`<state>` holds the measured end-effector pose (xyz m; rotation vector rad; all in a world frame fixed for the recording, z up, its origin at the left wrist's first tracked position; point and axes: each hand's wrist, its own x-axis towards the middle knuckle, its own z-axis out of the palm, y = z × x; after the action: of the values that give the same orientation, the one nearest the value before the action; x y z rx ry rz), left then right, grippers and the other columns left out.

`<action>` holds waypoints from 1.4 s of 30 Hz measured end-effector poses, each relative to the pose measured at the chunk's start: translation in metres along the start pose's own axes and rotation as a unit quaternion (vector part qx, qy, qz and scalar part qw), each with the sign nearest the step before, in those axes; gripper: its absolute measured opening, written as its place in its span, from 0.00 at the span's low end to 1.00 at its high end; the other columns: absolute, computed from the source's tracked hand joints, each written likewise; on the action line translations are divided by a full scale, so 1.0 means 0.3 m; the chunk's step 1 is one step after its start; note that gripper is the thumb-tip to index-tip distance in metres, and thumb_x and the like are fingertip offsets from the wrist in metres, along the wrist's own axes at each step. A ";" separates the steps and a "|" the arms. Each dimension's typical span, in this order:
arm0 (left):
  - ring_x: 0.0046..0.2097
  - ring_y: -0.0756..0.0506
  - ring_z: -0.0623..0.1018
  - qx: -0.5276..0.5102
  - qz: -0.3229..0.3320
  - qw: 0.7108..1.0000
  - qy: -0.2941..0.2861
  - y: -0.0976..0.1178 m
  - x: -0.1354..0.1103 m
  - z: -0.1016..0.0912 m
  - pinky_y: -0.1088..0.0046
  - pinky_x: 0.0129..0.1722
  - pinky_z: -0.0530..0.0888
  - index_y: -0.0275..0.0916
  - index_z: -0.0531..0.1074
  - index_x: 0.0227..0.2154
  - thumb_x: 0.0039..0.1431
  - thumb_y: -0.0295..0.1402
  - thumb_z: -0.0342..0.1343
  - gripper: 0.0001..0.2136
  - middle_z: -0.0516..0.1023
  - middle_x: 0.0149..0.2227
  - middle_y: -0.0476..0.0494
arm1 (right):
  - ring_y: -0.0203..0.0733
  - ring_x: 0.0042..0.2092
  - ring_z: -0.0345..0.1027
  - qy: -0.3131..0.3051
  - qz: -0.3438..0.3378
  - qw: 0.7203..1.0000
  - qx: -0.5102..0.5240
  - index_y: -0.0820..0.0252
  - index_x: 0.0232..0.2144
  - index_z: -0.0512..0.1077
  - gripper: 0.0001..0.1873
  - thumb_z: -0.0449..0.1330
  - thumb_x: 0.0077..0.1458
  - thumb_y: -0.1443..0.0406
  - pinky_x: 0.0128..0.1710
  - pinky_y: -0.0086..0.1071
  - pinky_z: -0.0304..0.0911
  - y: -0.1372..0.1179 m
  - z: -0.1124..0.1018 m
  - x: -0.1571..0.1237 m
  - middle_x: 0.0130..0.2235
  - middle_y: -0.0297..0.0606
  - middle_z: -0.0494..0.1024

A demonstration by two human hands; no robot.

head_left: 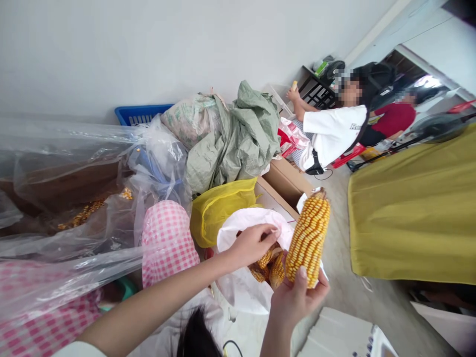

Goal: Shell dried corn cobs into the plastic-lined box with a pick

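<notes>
Right hand (297, 300) grips a thick yellow corn cob (308, 240) by its lower end, thumb pressed along one side; the cob stands nearly upright, slightly tilted, beside the white plastic bag (236, 292). The low hold probably suits its weight and leaves most kernels uncovered. Left hand (255, 245) hangs over the bag's mouth, fingers part-curled; cannot tell whether they pinch anything. Bag gapes wide, presumably for easy reach; inside, several dry yellow cobs (277, 272) lie jumbled. Held cob: tapering, glossy kernels in tight, wavy rows, dark, rough tip. Behind the bag, a yellow mesh sack (223, 206), limp and sheer; beyond, a grey-green woven sack (241, 144), stiffly creased. To the left, wrinkled clear plastic sheeting (67, 136) drapes around loose orange-yellow kernels (85, 213), likely to contain scatter. Pink-and-white gingham cloth (167, 238) bulges smoothly nearby.
</notes>
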<state>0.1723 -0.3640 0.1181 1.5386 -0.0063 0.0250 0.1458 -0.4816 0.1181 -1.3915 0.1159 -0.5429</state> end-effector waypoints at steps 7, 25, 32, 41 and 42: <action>0.45 0.46 0.73 -0.312 -0.066 0.946 0.057 0.076 0.045 -0.081 0.71 0.44 0.69 0.38 0.67 0.43 0.51 0.44 0.54 0.20 0.74 0.43 0.42 | 0.45 0.53 0.61 -0.138 -0.088 0.973 -0.162 0.58 0.47 0.63 0.27 0.64 0.43 0.67 0.51 0.44 0.58 0.047 -0.007 -0.058 0.51 0.42 0.66; 0.14 0.61 0.50 -0.412 -0.121 0.893 0.136 0.029 -0.057 -0.158 0.81 0.12 0.45 0.36 0.68 0.31 0.40 0.51 0.58 0.22 0.64 0.19 0.56 | 0.34 0.18 0.60 -0.344 0.089 0.899 -0.255 0.59 0.20 0.71 0.25 0.47 0.50 0.47 0.23 0.31 0.63 0.129 -0.057 0.229 0.14 0.29 0.66; 0.15 0.60 0.53 -0.389 -0.105 0.906 0.130 0.024 -0.073 -0.187 0.80 0.13 0.44 0.33 0.70 0.33 0.41 0.51 0.57 0.24 0.68 0.20 0.52 | 0.44 0.41 0.68 -0.406 0.055 0.807 -0.425 0.55 0.35 0.73 0.14 0.55 0.50 0.55 0.40 0.37 0.62 0.020 -0.057 0.214 0.38 0.38 0.77; 0.37 0.49 0.73 -0.361 -0.070 0.920 0.136 0.035 -0.093 -0.134 0.76 0.35 0.68 0.36 0.69 0.39 0.43 0.42 0.61 0.21 0.75 0.37 0.44 | 0.33 0.24 0.54 -0.442 -0.177 0.775 -0.416 0.58 0.20 0.55 0.18 0.46 0.58 0.55 0.25 0.28 0.50 -0.109 0.142 0.059 0.21 0.30 0.61; 0.37 0.49 0.73 -0.356 -0.069 0.922 0.136 0.033 -0.095 -0.137 0.75 0.35 0.68 0.36 0.69 0.39 0.43 0.42 0.60 0.20 0.75 0.36 0.45 | 0.32 0.24 0.53 -0.470 -0.169 0.774 -0.389 0.58 0.20 0.54 0.17 0.46 0.58 0.58 0.25 0.28 0.49 -0.098 0.146 0.062 0.21 0.30 0.60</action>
<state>0.1430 -0.3230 0.1259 0.7923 0.2856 0.1122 0.1704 -0.4525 0.1591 -2.3836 -0.8341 0.0089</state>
